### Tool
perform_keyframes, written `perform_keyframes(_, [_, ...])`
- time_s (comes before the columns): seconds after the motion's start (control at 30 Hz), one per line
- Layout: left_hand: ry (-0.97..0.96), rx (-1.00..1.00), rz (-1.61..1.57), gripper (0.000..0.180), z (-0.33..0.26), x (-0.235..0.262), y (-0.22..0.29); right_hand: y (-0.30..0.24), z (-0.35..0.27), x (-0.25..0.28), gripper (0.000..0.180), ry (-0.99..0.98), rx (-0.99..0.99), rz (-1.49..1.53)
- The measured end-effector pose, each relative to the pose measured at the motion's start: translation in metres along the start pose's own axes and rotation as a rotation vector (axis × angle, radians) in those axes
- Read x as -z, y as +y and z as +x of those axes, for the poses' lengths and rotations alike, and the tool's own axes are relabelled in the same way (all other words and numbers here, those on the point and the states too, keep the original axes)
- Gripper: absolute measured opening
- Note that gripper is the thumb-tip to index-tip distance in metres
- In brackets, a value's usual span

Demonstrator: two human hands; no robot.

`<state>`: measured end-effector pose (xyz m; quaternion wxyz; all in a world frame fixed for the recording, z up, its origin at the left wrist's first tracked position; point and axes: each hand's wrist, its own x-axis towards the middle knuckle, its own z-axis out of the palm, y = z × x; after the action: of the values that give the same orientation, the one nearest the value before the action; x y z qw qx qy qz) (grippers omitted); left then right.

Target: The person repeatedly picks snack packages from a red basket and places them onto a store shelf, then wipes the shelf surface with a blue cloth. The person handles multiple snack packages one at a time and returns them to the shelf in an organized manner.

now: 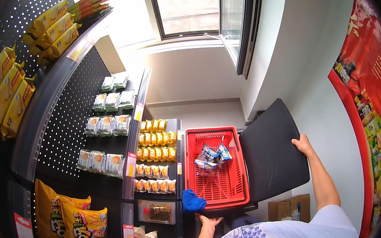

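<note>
A red plastic basket stands in front of me with a few small blue and white snack packets lying in it. My left hand is under the basket's near edge, fingers spread against it. My right hand grips the right edge of a flat black board that stands tilted beside the basket on its right. A blue cloth lies at the basket's near left corner.
Black pegboard shelving fills the left, with yellow snack packs, clear-wrapped packets and large orange bags. A window is ahead, a red poster on the right wall, a cardboard box on the floor.
</note>
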<state>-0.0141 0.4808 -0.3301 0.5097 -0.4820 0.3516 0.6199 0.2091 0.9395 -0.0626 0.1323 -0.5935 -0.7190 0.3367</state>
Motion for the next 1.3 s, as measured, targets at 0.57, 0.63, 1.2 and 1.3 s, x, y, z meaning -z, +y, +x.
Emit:
perform_keyframes(0.57, [-0.003,-0.140,0.091,0.115,0.051,-0.033,0.009,-0.003,0.022,-0.011,0.045,0.006,0.186,0.050])
perform_keyframes(0.63, [-0.030,-0.137,0.079,0.113,0.062,-0.037,0.014,-0.001,0.026,-0.012,0.043,0.020,0.191,0.044])
perform_keyframes(1.2, [-0.109,-0.105,0.165,0.097,0.068,-0.023,0.040,-0.017,0.035,-0.039,0.035,0.096,0.198,0.016])
perform_keyframes(1.3, [-0.066,-0.194,0.547,0.084,0.047,-0.004,0.047,-0.013,0.034,-0.038,0.036,0.113,0.163,-0.038])
